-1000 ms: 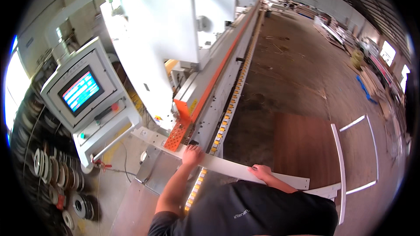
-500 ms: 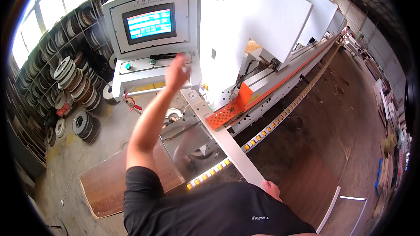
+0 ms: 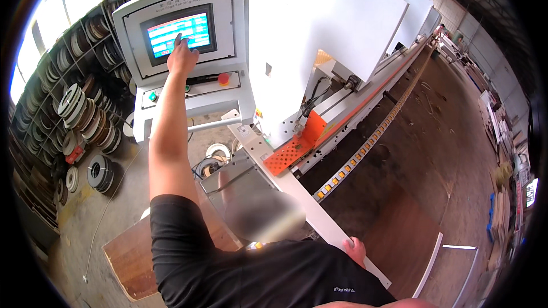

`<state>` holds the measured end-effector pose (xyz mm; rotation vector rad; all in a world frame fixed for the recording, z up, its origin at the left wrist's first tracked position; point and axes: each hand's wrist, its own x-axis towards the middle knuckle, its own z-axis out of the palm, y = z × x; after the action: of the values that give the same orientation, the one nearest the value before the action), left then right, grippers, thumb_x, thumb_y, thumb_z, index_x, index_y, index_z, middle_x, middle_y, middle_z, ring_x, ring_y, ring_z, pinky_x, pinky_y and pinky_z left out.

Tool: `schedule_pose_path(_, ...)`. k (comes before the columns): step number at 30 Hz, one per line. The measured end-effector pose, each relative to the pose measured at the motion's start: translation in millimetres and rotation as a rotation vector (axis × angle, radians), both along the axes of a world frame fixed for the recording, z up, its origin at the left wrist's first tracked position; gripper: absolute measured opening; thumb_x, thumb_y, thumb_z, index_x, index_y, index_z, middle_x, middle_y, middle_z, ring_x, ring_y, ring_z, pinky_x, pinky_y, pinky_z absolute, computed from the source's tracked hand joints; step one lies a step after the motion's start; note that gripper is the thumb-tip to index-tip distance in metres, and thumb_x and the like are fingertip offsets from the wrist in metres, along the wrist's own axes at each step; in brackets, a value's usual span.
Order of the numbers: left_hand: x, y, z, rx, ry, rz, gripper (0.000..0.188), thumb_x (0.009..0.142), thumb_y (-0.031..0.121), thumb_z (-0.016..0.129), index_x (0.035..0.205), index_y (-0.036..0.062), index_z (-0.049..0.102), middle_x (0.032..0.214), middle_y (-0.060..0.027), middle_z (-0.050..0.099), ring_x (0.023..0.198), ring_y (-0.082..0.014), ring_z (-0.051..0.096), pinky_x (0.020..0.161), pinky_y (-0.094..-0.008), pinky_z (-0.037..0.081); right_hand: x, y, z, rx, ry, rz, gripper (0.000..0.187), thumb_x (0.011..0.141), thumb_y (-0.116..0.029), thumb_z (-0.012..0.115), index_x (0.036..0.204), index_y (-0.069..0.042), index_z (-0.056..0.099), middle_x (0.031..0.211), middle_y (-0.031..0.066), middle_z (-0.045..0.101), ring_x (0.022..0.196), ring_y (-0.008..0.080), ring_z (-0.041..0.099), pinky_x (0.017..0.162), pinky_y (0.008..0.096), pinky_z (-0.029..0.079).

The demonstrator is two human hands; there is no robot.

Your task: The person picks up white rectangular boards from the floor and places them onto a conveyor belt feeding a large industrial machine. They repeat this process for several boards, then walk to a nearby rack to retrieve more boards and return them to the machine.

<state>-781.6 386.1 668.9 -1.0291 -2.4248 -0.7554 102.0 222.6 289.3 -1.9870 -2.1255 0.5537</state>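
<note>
My left hand [image 3: 182, 57] is raised to the lit touchscreen [image 3: 197, 28] of a grey control panel [image 3: 128, 34]. Its fingers are apart and one fingertip is over the blue display; whether it touches the glass I cannot tell. Low in front of me, my right hand [image 3: 355, 251] is closed over the edge of a long pale bar [image 3: 319, 208]. That bar runs up beside an orange perforated plate [image 3: 285, 158] on the white machine [image 3: 297, 34]. A red button [image 3: 224, 79] and a green button [image 3: 153, 97] sit below the screen.
Racks of edge-banding rolls [image 3: 74, 51] line the left wall, with stacked rolls [image 3: 100, 174] on the floor. A roller rail [image 3: 348, 165] stretches away to the right. A brown board [image 3: 134, 256] lies low at left; boards [image 3: 502, 211] lean far right.
My left hand has moved up and left from above the button shelf to the touchscreen. The view has shifted a little, and the red button now shows. My right hand stays on the bar.
</note>
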Motion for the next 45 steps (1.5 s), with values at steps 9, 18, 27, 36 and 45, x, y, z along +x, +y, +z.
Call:
schedule_pose_path(9, 58, -24, -57, 0.525, 0.084, -0.369, 0.039, 0.088, 0.020, 0.078, 0.126, 0.0121, 0.069, 0.132, -0.0133, 0.067, 0.094, -0.0289, 0.072, 0.087, -0.0429, 0.058, -47, 36, 37, -0.146, 0.164, 0.143, 0.057, 0.093, -0.058, 0.069, 0.118, -0.008, 0.072, 0.113, 0.0189, 0.076, 0.109, 0.0397, 0.071, 0.092, 0.0478, 0.055)
schedule_pose_path(18, 382, -158, -261, 0.457, -1.003, -0.711, 0.031, 0.098, 0.005, 0.066, 0.129, 0.0012, 0.062, 0.107, -0.0052, 0.071, 0.087, -0.0105, 0.067, 0.077, -0.0285, 0.059, -145, 113, -4, -0.452, 0.027, 0.300, 0.081, 0.097, -0.077, 0.051, 0.133, -0.006, 0.069, 0.128, 0.0230, 0.072, 0.124, 0.0410, 0.066, 0.106, 0.0463, 0.050)
schedule_pose_path(27, 481, -221, -339, 0.178, -1.169, -0.331, 0.041, 0.099, 0.014, 0.071, 0.135, -0.0005, 0.058, 0.104, -0.0081, 0.073, 0.095, -0.0152, 0.068, 0.088, -0.0322, 0.055, -130, 105, 18, -0.488, -0.038, 0.338, 0.087, 0.094, -0.081, 0.052, 0.127, -0.002, 0.072, 0.120, 0.0256, 0.074, 0.120, 0.0424, 0.068, 0.100, 0.0504, 0.054)
schedule_pose_path(36, 494, -164, -366, 0.237, -1.313, -0.270, 0.081, 0.102, 0.026, 0.071, 0.158, -0.0064, 0.023, 0.132, -0.0225, 0.067, 0.116, -0.0273, 0.069, 0.099, -0.0385, 0.055, 72, 61, 2, -0.589, -0.023, 0.320, 0.069, 0.096, -0.065, 0.063, 0.120, -0.002, 0.074, 0.116, 0.0257, 0.075, 0.114, 0.0417, 0.071, 0.095, 0.0496, 0.054)
schedule_pose_path(45, 519, -114, -399, 0.559, -1.516, -0.297, 0.074, 0.099, 0.010, 0.073, 0.154, -0.0037, 0.025, 0.120, -0.0173, 0.071, 0.105, -0.0220, 0.073, 0.086, -0.0355, 0.062, 131, 24, -7, -0.753, 0.180, 0.159, 0.067, 0.096, -0.064, 0.063, 0.121, -0.003, 0.074, 0.115, 0.0244, 0.075, 0.113, 0.0403, 0.071, 0.096, 0.0470, 0.054)
